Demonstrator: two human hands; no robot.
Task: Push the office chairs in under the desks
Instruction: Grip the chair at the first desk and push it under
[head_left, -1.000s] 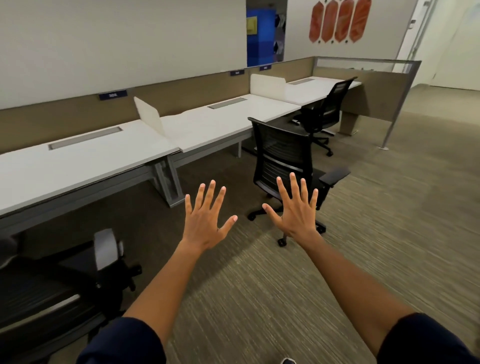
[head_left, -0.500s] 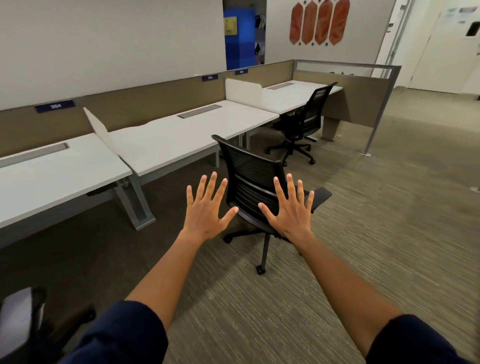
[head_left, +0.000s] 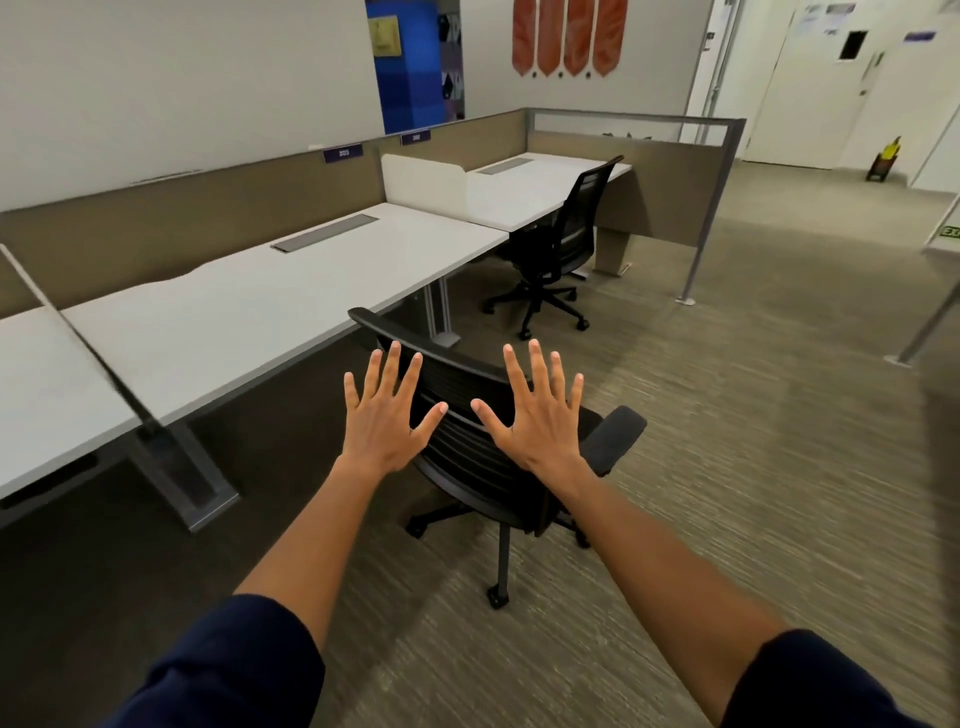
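Left hand (head_left: 387, 423) and right hand (head_left: 537, 415) — grip wide, empty — before near chair (head_left: 467, 447)

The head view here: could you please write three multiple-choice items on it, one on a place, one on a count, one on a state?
1. Where is the nearer chair?
A. Out on the carpet, clear of the desk
B. Tucked under the desk
C. On the desk

2. How many office chairs show?
A. One
B. Two
C. Four

3. How are the hands?
A. Fists
B. Gripping an armrest
C. Open, fingers spread

Answers: 1 A, its whole base stands on carpet beside the middle desk. 2 B, a farther chair sits at the end desk. 3 C, left hand and right hand show spread fingers.
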